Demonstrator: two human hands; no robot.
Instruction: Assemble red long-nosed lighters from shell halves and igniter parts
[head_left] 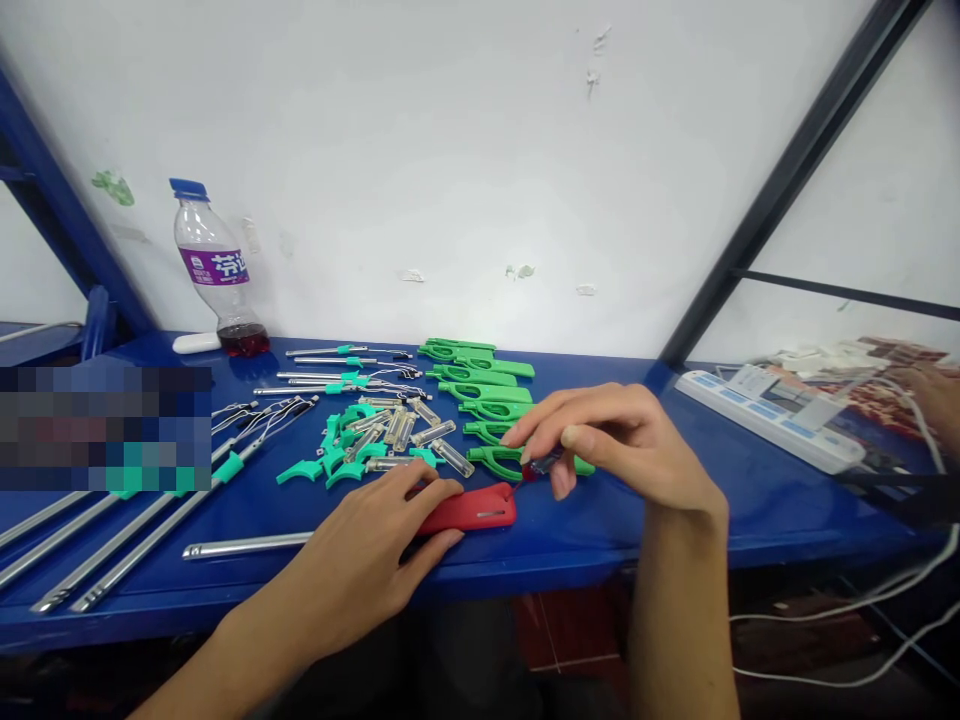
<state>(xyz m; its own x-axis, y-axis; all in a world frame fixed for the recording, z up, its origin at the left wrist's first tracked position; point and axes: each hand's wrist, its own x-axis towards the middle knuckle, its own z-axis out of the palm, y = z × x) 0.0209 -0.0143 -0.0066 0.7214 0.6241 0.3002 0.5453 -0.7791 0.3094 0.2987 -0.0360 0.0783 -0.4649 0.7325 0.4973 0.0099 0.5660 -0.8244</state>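
A red long-nosed lighter [487,508] lies near the table's front edge, its metal tube [251,545] pointing left. My left hand [382,525] is closed around the red body, thumb in front and fingers over the top. In my right hand [622,440] is what looks like a small screwdriver [546,463] with a clear, red-tipped handle. Its thin shaft slants down to the right end of the red body; the very tip is too small to make out. Just behind, green lighter shells [491,432] lie in a column.
Clear fuel tanks [401,428] and teal trigger pieces [302,470] are heaped behind my left hand. Metal tubes with wires [161,530] lie at left. A drink bottle [217,270] stands by the wall. At right are a power strip [772,420] and another person's hand [930,395].
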